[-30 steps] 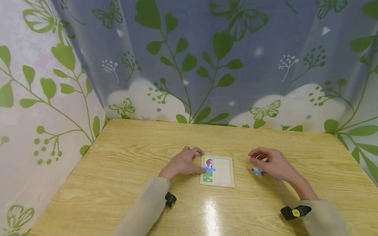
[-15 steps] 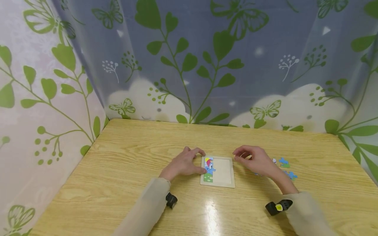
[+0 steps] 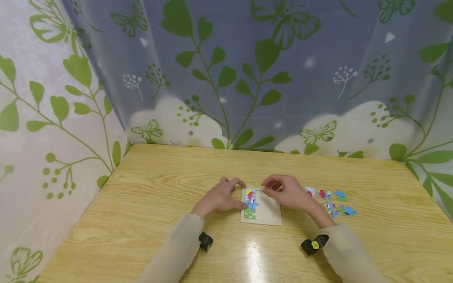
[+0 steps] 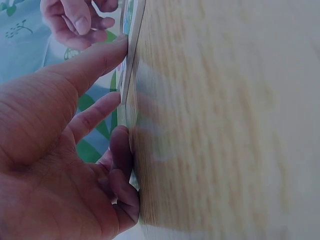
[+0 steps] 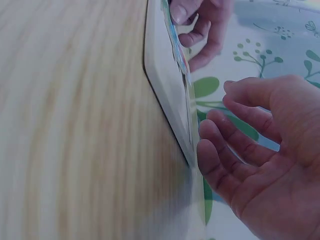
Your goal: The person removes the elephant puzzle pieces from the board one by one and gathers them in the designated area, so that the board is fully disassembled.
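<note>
I've got a wood-grain table (image 3: 159, 169), glare streak (image 3: 253, 261) on its near side. Far: blue-grey curtain (image 3: 311, 82), green leaf-and-butterfly print, pale clouds low down. Left: pale leaf-print cloth panel (image 3: 21, 157). Right: similar leafy panel (image 3: 439, 125).

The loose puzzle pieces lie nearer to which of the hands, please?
Right: the right hand is by the board, left of the pieces; the left hand is farther off, at the board's left edge.

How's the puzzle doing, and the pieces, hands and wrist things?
Puzzle board: left strip filled, visible rest bare.
Loose pieces: on the table, right of the board.
Left hand: thumb on the board's left side.
Right hand: over the board; can't tell if holding anything.
Wrist cameras: strapped on.
</note>
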{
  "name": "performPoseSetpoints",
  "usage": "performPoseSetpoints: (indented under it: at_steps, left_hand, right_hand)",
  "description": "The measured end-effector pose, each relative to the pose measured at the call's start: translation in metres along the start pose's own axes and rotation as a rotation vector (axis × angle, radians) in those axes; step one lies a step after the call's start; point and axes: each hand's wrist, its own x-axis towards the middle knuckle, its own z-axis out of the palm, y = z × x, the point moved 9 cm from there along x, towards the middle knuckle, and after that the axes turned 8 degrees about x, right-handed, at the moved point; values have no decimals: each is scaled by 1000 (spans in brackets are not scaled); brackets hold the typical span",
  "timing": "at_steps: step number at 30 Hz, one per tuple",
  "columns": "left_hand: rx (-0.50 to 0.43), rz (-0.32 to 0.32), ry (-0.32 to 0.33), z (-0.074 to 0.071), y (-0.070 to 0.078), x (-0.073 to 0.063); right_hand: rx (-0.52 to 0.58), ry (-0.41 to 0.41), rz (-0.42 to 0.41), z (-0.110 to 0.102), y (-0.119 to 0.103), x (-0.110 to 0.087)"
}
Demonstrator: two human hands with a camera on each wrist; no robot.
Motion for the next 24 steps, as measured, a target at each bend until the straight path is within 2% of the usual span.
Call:
performPoseSetpoints:
  at_steps: [4, 12, 24]
  left_hand:
    - [-7, 2, 1, 1, 0, 1]
    - [-9, -7, 0, 1, 0, 0]
    - [-14, -27, -3, 2, -3, 2]
  right_hand:
    - [2, -20, 18, 8, 0, 5]
    - [-36, -46, -22, 17, -3, 12]
    - [-89, -61, -32, 25, -7, 16]
